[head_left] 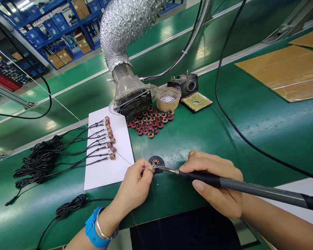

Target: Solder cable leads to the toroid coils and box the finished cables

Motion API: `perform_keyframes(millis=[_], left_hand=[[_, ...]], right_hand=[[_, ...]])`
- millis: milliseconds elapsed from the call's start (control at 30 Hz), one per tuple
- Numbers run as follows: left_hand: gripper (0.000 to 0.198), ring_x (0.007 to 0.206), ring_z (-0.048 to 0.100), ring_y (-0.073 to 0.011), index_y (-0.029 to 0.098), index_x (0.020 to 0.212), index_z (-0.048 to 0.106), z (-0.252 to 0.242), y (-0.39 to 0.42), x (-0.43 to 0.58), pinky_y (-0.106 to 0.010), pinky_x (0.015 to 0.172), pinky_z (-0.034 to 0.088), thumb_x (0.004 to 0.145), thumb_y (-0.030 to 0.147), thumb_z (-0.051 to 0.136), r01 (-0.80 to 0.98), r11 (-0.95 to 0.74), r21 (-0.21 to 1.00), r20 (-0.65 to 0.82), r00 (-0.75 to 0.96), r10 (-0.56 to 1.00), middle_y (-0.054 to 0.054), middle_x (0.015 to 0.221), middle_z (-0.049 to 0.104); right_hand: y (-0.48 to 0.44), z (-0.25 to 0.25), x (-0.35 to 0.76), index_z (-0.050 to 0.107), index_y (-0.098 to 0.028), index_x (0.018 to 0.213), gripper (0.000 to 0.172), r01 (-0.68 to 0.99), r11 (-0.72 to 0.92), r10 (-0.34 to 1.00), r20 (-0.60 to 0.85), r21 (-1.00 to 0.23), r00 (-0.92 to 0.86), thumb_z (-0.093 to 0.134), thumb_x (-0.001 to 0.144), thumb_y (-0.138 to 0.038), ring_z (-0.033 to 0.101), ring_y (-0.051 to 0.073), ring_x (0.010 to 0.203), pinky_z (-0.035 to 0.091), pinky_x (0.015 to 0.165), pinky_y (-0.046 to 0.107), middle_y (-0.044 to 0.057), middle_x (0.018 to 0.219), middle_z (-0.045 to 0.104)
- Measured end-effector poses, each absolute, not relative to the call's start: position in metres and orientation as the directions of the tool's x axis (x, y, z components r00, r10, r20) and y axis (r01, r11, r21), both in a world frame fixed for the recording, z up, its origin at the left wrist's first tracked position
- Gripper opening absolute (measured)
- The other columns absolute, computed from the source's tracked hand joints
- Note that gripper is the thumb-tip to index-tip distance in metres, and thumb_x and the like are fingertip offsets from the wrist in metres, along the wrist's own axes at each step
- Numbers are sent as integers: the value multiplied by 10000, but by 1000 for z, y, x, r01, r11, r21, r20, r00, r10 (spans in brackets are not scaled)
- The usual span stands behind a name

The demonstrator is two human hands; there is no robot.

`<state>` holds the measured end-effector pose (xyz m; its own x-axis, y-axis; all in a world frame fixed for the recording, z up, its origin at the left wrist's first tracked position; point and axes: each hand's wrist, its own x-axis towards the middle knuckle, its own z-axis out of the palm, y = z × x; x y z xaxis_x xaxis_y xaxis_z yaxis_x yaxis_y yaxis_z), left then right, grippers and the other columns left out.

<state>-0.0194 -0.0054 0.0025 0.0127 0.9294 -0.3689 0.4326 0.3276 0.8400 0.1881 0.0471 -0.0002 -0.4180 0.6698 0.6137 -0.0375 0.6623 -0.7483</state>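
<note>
My right hand point(211, 177) grips a grey soldering iron point(245, 184), its metal tip point(167, 170) at the edge of a copper-wound toroid coil point(155, 163) on a black disc. My left hand point(135, 182) pinches a thin wire point(112, 151), probably solder, whose end reaches the coil. A white paper sheet point(106, 173) lies left of my hands, with several wired coils point(110, 139) lined along it. Their black cables point(39, 159) lie coiled further left. A pile of red-and-copper toroid coils point(148, 123) sits beyond the disc.
A fume extractor fan point(131, 103) on silver ducting point(120, 29) stands behind the paper, beside a pot of solder scraps point(168, 99), a black iron holder point(184, 85) and a yellow sponge pad point(196, 101). Cardboard sheets point(284, 73) and a black cable point(232, 107) lie right.
</note>
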Motion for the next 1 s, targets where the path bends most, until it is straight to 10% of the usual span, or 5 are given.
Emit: perform_keyframes(millis=[1000], left_hand=[[202, 600, 361, -116, 198, 786, 484, 5, -5, -18, -238, 576, 303, 943, 286, 392, 436, 337, 835, -388, 32, 921, 58, 642, 411]], right_hand=[[44, -5, 184, 641, -154, 1069, 398, -108, 716, 641, 710, -690, -290, 495, 707, -77, 541, 157, 565, 421, 501, 328, 35, 690, 575]])
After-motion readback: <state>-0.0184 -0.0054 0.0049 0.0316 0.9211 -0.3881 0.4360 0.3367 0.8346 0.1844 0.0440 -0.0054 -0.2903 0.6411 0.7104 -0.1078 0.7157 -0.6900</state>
